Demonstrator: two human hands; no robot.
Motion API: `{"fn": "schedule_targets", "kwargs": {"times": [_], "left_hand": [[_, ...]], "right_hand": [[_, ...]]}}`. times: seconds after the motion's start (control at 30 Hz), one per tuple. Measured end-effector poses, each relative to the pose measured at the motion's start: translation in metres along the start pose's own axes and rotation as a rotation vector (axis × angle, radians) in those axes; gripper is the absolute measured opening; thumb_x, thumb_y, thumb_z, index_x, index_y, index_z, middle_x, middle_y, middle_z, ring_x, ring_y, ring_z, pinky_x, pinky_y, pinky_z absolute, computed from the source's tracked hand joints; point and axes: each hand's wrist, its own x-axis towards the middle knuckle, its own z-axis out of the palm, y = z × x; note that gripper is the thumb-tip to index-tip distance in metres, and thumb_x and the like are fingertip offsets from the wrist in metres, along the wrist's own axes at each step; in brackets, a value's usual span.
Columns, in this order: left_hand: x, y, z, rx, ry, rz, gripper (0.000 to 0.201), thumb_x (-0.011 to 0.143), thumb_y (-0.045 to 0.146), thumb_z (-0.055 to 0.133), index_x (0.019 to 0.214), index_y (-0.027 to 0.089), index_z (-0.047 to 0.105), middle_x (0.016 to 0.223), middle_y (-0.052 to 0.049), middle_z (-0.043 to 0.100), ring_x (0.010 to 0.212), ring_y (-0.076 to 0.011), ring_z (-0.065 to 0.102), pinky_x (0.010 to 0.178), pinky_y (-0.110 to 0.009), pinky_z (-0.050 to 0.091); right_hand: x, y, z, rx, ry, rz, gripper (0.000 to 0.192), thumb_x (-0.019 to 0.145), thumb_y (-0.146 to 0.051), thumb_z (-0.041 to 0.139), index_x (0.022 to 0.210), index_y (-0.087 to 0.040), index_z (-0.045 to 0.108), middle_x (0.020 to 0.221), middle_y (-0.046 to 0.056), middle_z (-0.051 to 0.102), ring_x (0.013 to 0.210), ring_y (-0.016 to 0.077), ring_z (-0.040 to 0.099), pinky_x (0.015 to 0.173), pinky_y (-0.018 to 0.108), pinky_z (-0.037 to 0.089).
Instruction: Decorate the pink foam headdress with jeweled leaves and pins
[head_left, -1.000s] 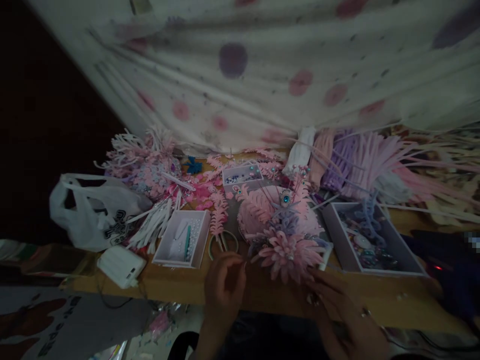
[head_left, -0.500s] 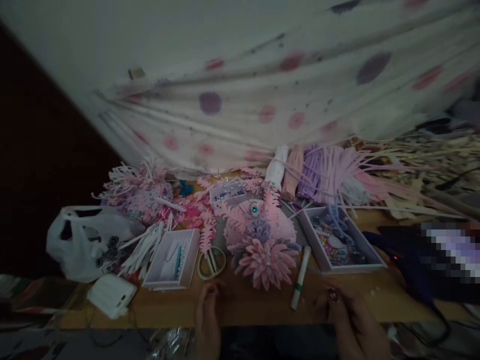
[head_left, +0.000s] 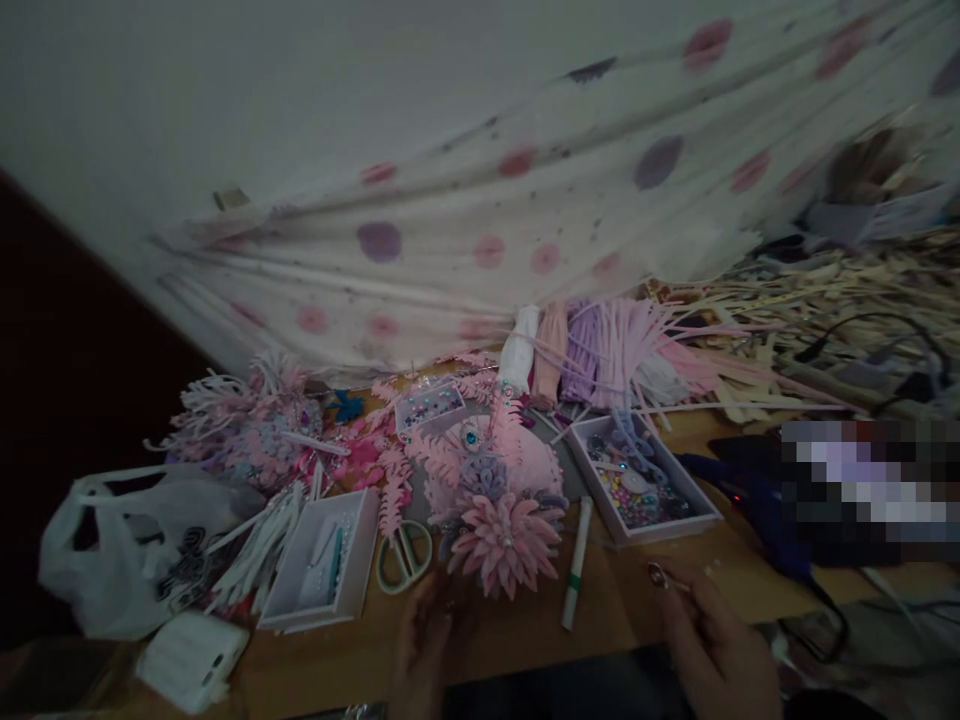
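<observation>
Two bare hands are at the near edge of the table [head_left: 619, 590]. The right hand [head_left: 709, 630], right of the white marker [head_left: 576, 570], has thumb and index finger brought close in a pinch on a small round shiny piece [head_left: 658, 573]. The left hand [head_left: 421, 635] is curled just below the scissors [head_left: 407, 553]; whether it holds anything cannot be told. The pink flower ornament [head_left: 506, 545] sits on the table between the hands, toward the left. Handling, as judged: the round piece is probably light, hard and slippery; grip it by the rim. The ornament is likely light, with soft petals that crease easily; support it by its padded base. The ornament's underside is hidden, the left fingers are dim and blurred, the forearms are cut off, and a pixelated patch masks an area at right.
</observation>
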Motion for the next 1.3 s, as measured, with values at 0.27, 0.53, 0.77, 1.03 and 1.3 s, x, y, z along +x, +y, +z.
{"fn": "schedule_targets", "kwargs": {"times": [0.27,0.53,0.77,1.03,1.3], "left_hand": [[0.01,0.002,-0.015,-0.307,-0.414,-0.232,0.033,0.077,0.016,0.065,0.106,0.026,0.077,0.127,-0.007,0.069,0.128,-0.0281,0.056,0.118,-0.047,0.032],[0.02,0.007,-0.009,-0.349,-0.458,-0.316,0.042,0.078,0.009,0.052,0.109,0.022,0.076,0.124,-0.007,0.071,0.125,-0.0217,0.058,0.116,-0.036,0.036],[0.019,0.016,-0.001,-0.377,-0.339,-0.342,0.039,0.079,0.011,0.05,0.104,0.02,0.078,0.121,-0.009,0.072,0.119,-0.0215,0.062,0.11,-0.036,0.043],[0.033,0.01,-0.005,-0.373,-0.352,-0.307,0.033,0.079,0.02,0.056,0.103,0.022,0.078,0.12,-0.009,0.072,0.114,-0.0224,0.065,0.101,-0.034,0.05],[0.056,0.003,-0.003,-0.206,-0.382,-0.334,0.036,0.074,0.014,0.057,0.099,0.033,0.076,0.111,-0.005,0.075,0.127,-0.0285,0.056,0.112,-0.054,0.038]], "right_hand": [[0.03,0.011,-0.026,-0.099,0.045,-0.111,0.043,0.097,-0.052,0.044,0.078,-0.019,0.064,0.056,0.001,0.059,0.047,0.0156,0.055,0.045,0.024,0.041],[0.051,-0.001,-0.043,-0.217,0.152,-0.22,0.024,0.095,-0.041,0.049,0.095,-0.021,0.064,0.068,-0.002,0.065,0.047,0.0134,0.059,0.039,0.021,0.041],[0.038,0.012,-0.037,-0.295,0.12,-0.348,0.019,0.099,-0.035,0.048,0.098,-0.021,0.062,0.073,-0.001,0.067,0.054,0.015,0.064,0.047,0.022,0.048],[0.061,0.007,-0.046,-0.465,-0.047,-0.592,0.022,0.1,-0.025,0.04,0.111,-0.022,0.059,0.1,0.005,0.066,0.088,0.019,0.067,0.069,0.028,0.056],[0.124,0.005,-0.041,-0.699,-0.559,-0.592,0.054,0.076,0.002,0.039,0.114,-0.022,0.067,0.109,0.008,0.067,0.092,0.0228,0.066,0.078,0.034,0.054]]}}
